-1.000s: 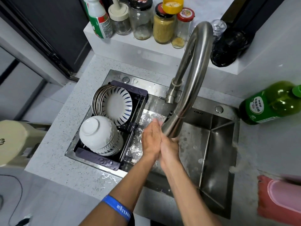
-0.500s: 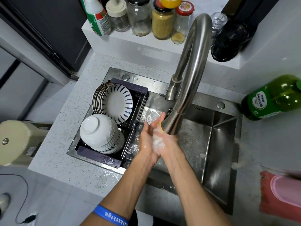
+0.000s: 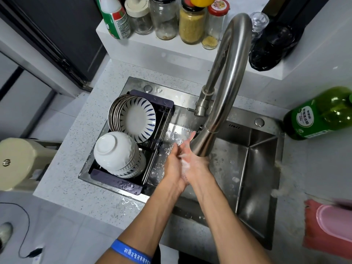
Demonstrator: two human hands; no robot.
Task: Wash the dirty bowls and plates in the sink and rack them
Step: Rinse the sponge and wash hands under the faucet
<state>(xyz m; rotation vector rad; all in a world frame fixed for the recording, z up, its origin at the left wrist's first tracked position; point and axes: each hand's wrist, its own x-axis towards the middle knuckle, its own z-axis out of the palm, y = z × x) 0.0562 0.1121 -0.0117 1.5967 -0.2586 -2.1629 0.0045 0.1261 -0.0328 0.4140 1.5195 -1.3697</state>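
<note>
Left hand (image 3: 174, 166) & right hand (image 3: 196, 164) pressed palm to palm w/ foam under the faucet (image 3: 226, 96) spout, fingers straight, released, grasping nothing. Plates (image 3: 133, 117) stand on edge & bowls (image 3: 116, 151) sit stacked upside down in the rack (image 3: 116, 182) on the sink's (image 3: 257, 168) left side

White, steel grey and dark navy are seen around the sink, with green, pink and yellow at the edges.

A white plate (image 3: 137, 120) is rimmed with dark blue radiating strokes; plain white is shown by the upturned bowl (image 3: 113, 150), and blue stripes by the bowls beneath it. The rack (image 3: 116, 182) is coloured dark navy, the faucet (image 3: 226, 86) and sink (image 3: 257, 178) brushed silver-grey. The countertop (image 3: 76, 168) is speckled white. A blue wristband (image 3: 131, 252) is printed with white characters. A green bottle (image 3: 322, 113) is labelled green and white; a pink item (image 3: 331, 225) is laid on red-pink cloth. One jar (image 3: 191, 23) is filled with yellow-brown grains.
</note>
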